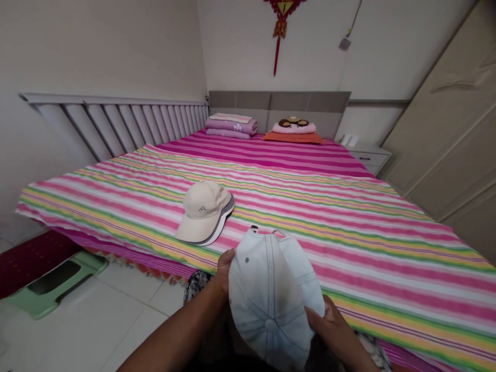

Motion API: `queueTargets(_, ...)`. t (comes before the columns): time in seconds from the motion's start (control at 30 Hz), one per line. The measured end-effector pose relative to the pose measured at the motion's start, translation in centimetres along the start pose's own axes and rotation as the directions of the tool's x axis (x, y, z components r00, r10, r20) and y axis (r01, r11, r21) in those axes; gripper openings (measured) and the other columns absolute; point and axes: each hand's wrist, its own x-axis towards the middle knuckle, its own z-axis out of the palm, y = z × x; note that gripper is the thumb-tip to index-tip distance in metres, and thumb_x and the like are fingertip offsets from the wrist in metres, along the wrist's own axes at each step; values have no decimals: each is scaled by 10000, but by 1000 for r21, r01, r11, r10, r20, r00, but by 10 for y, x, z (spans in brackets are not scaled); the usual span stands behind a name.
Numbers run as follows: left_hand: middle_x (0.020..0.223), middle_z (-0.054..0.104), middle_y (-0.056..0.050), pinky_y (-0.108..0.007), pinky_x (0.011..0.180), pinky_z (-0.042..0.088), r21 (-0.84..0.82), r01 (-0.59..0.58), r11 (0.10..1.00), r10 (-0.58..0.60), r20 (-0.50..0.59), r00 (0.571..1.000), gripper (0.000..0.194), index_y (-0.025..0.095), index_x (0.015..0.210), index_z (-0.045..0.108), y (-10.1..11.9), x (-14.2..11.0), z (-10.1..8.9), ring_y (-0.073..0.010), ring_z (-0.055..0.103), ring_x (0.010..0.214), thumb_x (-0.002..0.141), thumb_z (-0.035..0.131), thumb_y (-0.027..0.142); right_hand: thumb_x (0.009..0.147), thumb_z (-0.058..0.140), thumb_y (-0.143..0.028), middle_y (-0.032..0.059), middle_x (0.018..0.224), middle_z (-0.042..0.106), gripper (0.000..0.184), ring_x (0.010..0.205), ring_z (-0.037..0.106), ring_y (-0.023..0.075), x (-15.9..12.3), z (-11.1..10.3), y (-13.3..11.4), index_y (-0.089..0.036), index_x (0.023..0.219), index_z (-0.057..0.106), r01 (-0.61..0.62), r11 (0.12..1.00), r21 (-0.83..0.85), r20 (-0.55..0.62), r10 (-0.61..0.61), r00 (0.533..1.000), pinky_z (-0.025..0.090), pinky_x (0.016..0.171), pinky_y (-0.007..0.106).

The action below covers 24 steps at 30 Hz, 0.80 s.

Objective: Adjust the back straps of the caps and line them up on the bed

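Note:
A pale blue baseball cap [271,289] is held up between my two hands at the near edge of the bed. Its crown faces me, and the strap opening is at the top. My left hand [225,268] grips the cap's left side, thumb up near its edge and the other fingers hidden behind it. On the right side, my right hand [327,320] pinches the cap with the thumb on the outer fabric. Beyond my left hand, a beige cap [205,204] rests on the striped sheet, stacked over grey and white caps whose brims show beneath it.
The bed [349,222] has a striped cover. Folded purple bedding [231,125] and a pink pillow stack [294,127] lie near the headboard [248,101]. A metal rail [135,111] runs along the left. A green stool [62,284] stands on the tiled floor; a nightstand [372,157] is at right.

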Motion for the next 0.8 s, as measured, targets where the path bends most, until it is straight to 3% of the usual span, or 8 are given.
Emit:
queueTargets(0.1, 727, 658, -63, -320, 619, 457, 102, -2, 995, -12, 131, 991, 472, 122, 905, 618, 6, 0, 16, -223, 609, 666, 485, 669, 331, 608, 692, -416, 63, 754, 680, 343, 741, 612, 241, 1, -2, -1, -153, 829, 680, -38, 998, 59, 167, 27, 986, 462, 671, 328)
queueTargets(0.2, 661, 635, -55, -222, 507, 424, 217, 1, 976, -50, 223, 974, 469, 92, 912, 614, 7, 2, 28, -152, 583, 545, 475, 703, 236, 541, 723, -465, 78, 789, 673, 496, 731, 614, 241, 3, -3, 0, -161, 924, 646, -91, 955, 282, 252, 18, 968, 460, 618, 314)
queueTargets(0.27, 621, 620, -36, -177, 458, 388, 263, 2, 965, -65, 233, 970, 412, 86, 854, 627, 5, 2, 34, -107, 550, 484, 469, 721, 199, 548, 731, -442, 69, 790, 665, 492, 683, 612, 210, 5, -3, 0, -183, 953, 622, -78, 906, 417, 180, 2, 984, 455, 587, 285)
queueTargets(0.33, 613, 611, -31, -166, 452, 379, 292, -8, 956, -56, 209, 976, 379, 84, 824, 633, 4, 0, 40, -90, 535, 480, 492, 731, 236, 594, 728, -355, 34, 721, 646, 340, 600, 590, 149, 6, -2, -1, -197, 878, 629, -40, 873, 486, 91, -5, 996, 437, 546, 228)
queueTargets(0.47, 587, 591, -22, -165, 469, 383, 326, -91, 941, 59, 106, 993, 319, 91, 770, 629, 5, -4, 49, -73, 513, 480, 588, 697, 344, 602, 726, -251, 0, 689, 598, 197, 589, 547, 105, 7, -3, -4, -193, 760, 624, 37, 847, 530, 6, -47, 999, 421, 542, 188)
queueTargets(0.6, 558, 581, -3, -169, 451, 374, 414, -50, 909, 31, 50, 998, 231, 105, 678, 598, 8, -6, 55, -64, 497, 444, 551, 732, 244, 592, 723, -310, 9, 681, 578, 235, 603, 527, 130, 3, -4, -8, -207, 774, 616, 105, 844, 527, 9, -129, 992, 413, 531, 222)
queueTargets(0.7, 567, 592, -11, -176, 460, 382, 453, -34, 891, 6, 63, 998, 236, 98, 678, 611, 10, -7, 59, -68, 505, 453, 531, 743, 225, 665, 648, -427, 20, 609, 552, 244, 565, 496, 134, 0, -4, -13, -187, 694, 607, 183, 853, 488, 2, -211, 977, 388, 508, 237)
queueTargets(0.8, 576, 606, -16, -180, 465, 390, 476, -10, 879, -23, 63, 998, 266, 98, 708, 634, 12, -9, 62, -72, 518, 460, 509, 756, 228, 737, 588, -398, 31, 596, 557, 222, 587, 498, 139, -5, -4, -21, -180, 705, 608, 227, 899, 374, -27, -234, 972, 383, 540, 248)
